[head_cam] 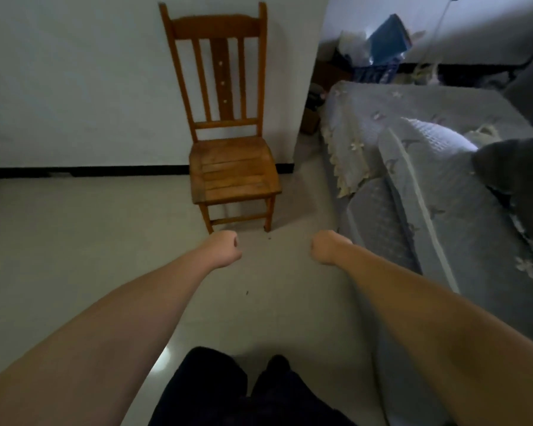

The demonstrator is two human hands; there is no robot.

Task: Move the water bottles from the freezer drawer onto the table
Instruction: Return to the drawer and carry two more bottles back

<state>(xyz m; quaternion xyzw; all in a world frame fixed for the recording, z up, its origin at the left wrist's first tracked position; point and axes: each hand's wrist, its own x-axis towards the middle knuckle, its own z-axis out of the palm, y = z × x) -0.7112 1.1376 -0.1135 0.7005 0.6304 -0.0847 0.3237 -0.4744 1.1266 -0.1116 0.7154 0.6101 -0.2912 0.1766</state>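
The curled fingers of the left hand and the right hand were turned under and out of sight, so only knuckles and wrists showed. Both bare forearms ran off the bottom corners. The dark trouser legs were cut by the lower edge. The grey quilted sofa cover ran off the right side. The blue box and clutter behind it were too blurred to identify.

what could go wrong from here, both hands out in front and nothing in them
No freezer, bottles or table are in view, so the person may be facing the wrong way. The wooden chair stands straight ahead of the left hand and right hand; walking on could bump it. The sofa crowds the right side.
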